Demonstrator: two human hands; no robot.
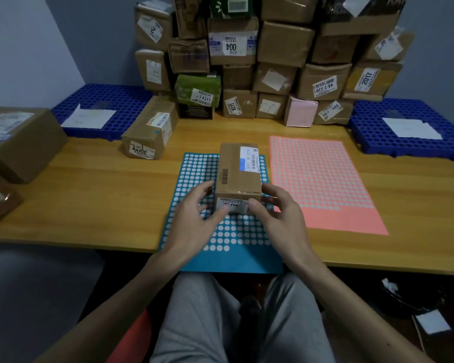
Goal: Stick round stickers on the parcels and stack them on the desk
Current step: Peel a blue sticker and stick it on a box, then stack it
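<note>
A small brown cardboard parcel point(238, 174) with a white and blue shipping label sits over the blue sticker sheet point(228, 234) in the middle of the desk. My left hand point(194, 216) holds its near left corner, thumb on the front face. My right hand point(278, 213) grips its near right corner the same way. The blue sheet shows many empty white circles where stickers have been peeled. A pink sticker sheet point(323, 184) lies flat to the right of the parcel.
A tall wall of stacked parcels point(268, 64) fills the back of the wooden desk point(95, 195). A long parcel point(150, 129) lies at the left, larger boxes point(19, 142) at the far left edge. Blue perforated trays point(102, 108) point(409, 127) with papers flank the pile.
</note>
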